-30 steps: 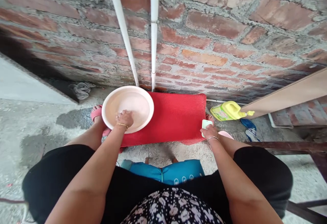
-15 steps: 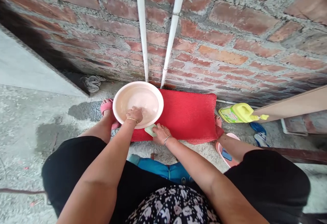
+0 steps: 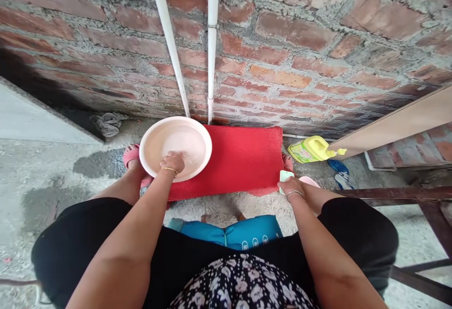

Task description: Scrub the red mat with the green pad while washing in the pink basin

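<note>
A pale pink basin (image 3: 148, 156) of water rests on the left part of a red cloth mat (image 3: 243, 158). My left hand (image 3: 173, 161) is dipped in the water near the basin's front side. Its knuckles show, but the water and the back of the hand hide the fingertips. My right hand (image 3: 291, 186) is closed around a pale green scrubbing brush (image 3: 286, 175) at the mat's front right corner, beside my right foot. The brush's flat back with a small hole faces up; its bristle side is out of sight.
A yellow detergent jug (image 3: 310, 149) stands right of the mat, near blue slippers (image 3: 339, 172). Two white pipes (image 3: 211, 55) run down the brick wall (image 3: 278, 55). A blue padded seat (image 3: 250, 231) lies below me. A grey rag (image 3: 108, 123) sits at left.
My right hand has moved right with the brush, from beside the basin to the mat's right corner. The left hand stays in the water. The view has shifted right.
</note>
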`<act>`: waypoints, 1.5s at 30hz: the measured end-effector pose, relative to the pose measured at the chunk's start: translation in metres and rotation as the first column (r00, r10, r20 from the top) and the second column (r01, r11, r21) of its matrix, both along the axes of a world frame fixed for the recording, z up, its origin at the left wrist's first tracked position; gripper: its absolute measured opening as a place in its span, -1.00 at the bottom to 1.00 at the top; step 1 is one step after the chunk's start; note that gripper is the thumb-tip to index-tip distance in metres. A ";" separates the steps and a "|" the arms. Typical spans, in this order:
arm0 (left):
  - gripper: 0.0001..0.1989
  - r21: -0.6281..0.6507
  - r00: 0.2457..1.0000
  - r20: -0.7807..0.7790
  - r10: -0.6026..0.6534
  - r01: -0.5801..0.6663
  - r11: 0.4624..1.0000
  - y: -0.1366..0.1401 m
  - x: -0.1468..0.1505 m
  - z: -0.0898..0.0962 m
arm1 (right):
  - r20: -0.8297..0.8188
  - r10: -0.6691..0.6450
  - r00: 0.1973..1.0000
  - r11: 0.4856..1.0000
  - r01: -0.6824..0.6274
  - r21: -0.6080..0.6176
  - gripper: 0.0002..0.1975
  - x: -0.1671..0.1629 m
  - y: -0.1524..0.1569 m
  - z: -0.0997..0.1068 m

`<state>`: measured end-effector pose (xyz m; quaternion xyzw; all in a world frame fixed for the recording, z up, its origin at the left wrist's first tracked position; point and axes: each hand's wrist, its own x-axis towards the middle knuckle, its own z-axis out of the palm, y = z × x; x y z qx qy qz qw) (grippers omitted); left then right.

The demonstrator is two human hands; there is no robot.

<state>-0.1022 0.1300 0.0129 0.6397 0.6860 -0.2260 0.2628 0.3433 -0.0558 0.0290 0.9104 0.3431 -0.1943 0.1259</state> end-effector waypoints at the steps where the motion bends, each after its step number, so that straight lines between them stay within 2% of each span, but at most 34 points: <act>1: -0.43 0.001 1.000 -0.002 0.001 -0.001 1.000 -0.001 0.001 0.001 | -0.018 -0.001 1.000 1.000 0.001 0.005 -0.63 -0.010 0.004 -0.001; 3: -0.43 0.002 1.000 -0.003 0.004 -0.004 1.000 -0.002 0.001 0.002 | -0.103 0.081 0.991 0.996 -0.078 0.031 -0.61 -0.046 0.016 -0.004; 5: -0.43 0.001 1.000 -0.001 0.011 -0.011 1.000 -0.002 0.001 0.003 | -0.229 0.298 0.927 0.954 -0.284 0.092 -0.63 -0.098 0.029 -0.008; 6: -0.43 0.002 1.000 0.000 0.015 -0.015 1.000 -0.003 0.000 0.003 | -0.289 0.424 0.858 0.905 -0.407 0.122 -0.64 -0.127 0.035 -0.010; 8: -0.43 0.005 1.000 0.009 0.019 -0.019 1.000 -0.003 -0.002 0.003 | -0.372 0.643 0.669 0.756 -0.631 0.173 -0.64 -0.182 0.047 -0.012; 10: -0.45 0.012 1.000 0.025 0.015 -0.015 1.000 -0.003 -0.005 0.003 | -0.405 0.778 0.481 0.591 -0.779 0.210 -0.63 -0.227 0.061 -0.012; 11: -0.45 0.015 0.999 0.033 0.012 -0.012 1.000 -0.004 -0.006 0.003 | -0.407 0.815 0.412 0.525 -0.823 0.219 -0.62 -0.244 0.068 -0.013; 13: -0.45 0.019 0.999 0.043 0.007 -0.008 1.000 -0.004 -0.008 0.002 | -0.397 0.857 0.329 0.439 -0.869 0.228 -0.62 -0.260 0.083 -0.014; 14: -0.44 0.019 0.999 0.046 0.007 -0.008 1.000 -0.004 -0.009 0.002 | -0.385 0.867 0.317 0.422 -0.877 0.229 -0.63 -0.260 0.090 -0.015; 15: -0.44 0.019 0.999 0.047 0.008 -0.009 1.000 -0.003 -0.008 0.001 | -0.369 0.869 0.329 0.428 -0.875 0.227 -0.63 -0.254 0.097 -0.016; 16: -0.44 0.019 0.999 0.048 0.010 -0.011 1.000 -0.003 -0.008 0.000 | -0.354 0.861 0.366 0.458 -0.861 0.223 -0.64 -0.243 0.102 -0.018; 17: -0.44 0.019 0.999 0.049 0.013 -0.014 1.000 -0.002 -0.007 0.000 | -0.340 0.839 0.425 0.509 -0.833 0.215 -0.64 -0.227 0.105 -0.019; 20: -0.44 0.018 0.999 0.045 0.027 -0.027 0.999 -0.001 -0.004 0.000 | -0.313 0.673 0.670 0.735 -0.654 0.180 -0.64 -0.165 0.100 -0.022; 22: -0.45 0.020 0.999 0.044 0.032 -0.033 0.999 0.001 -0.001 0.002 | -0.278 0.489 0.827 0.872 -0.469 0.141 -0.67 -0.126 0.089 -0.020; 23: -0.45 0.022 0.998 0.046 0.031 -0.032 0.999 0.001 0.000 0.003 | -0.250 0.386 0.888 0.922 -0.368 0.118 -0.68 -0.112 0.082 -0.019; 24: -0.46 0.026 0.999 0.047 0.027 -0.028 0.999 0.002 0.001 0.004 | -0.222 0.290 0.931 0.956 -0.274 0.101 -0.68 -0.102 0.075 -0.017; 26: -0.46 0.036 0.999 0.048 0.018 -0.020 0.999 0.002 0.003 0.005 | -0.196 0.169 0.966 0.983 -0.152 0.098 -0.65 -0.099 0.064 -0.013; 29: -0.48 0.052 0.999 0.042 0.009 -0.012 0.999 0.001 0.004 0.008 | -0.275 0.200 0.940 0.975 -0.161 0.155 -0.61 -0.127 0.061 -0.009; 33: -0.50 0.052 0.999 0.044 0.011 -0.013 0.999 -0.001 0.003 0.011 | -0.346 0.317 0.883 0.943 -0.257 0.210 -0.59 -0.188 0.083 -0.012; 36: -0.50 0.050 0.998 0.060 0.010 -0.013 0.999 -0.001 0.003 0.015 | -0.325 0.352 0.878 0.933 -0.301 0.199 -0.54 -0.229 0.099 -0.016; 39: -0.48 0.053 0.997 0.077 0.007 -0.011 0.999 -0.001 0.003 0.018 | -0.310 0.415 0.855 0.910 -0.390 0.142 -0.50 -0.264 0.093 -0.015; 41: -0.47 0.058 0.996 0.090 0.004 -0.009 0.998 -0.001 0.004 0.018 | -0.323 0.502 0.802 0.862 -0.495 0.109 -0.50 -0.284 0.074 -0.013; 42: -0.46 0.058 0.996 0.095 0.003 -0.009 0.998 0.000 0.004 0.017 | -0.353 0.558 0.751 0.821 -0.563 0.099 -0.51 -0.291 0.061 -0.012; 45: -0.47 0.047 0.995 0.104 0.001 -0.006 0.999 0.000 0.005 0.015 | -0.502 0.713 0.489 0.627 -0.766 0.143 -0.57 -0.295 0.021 -0.009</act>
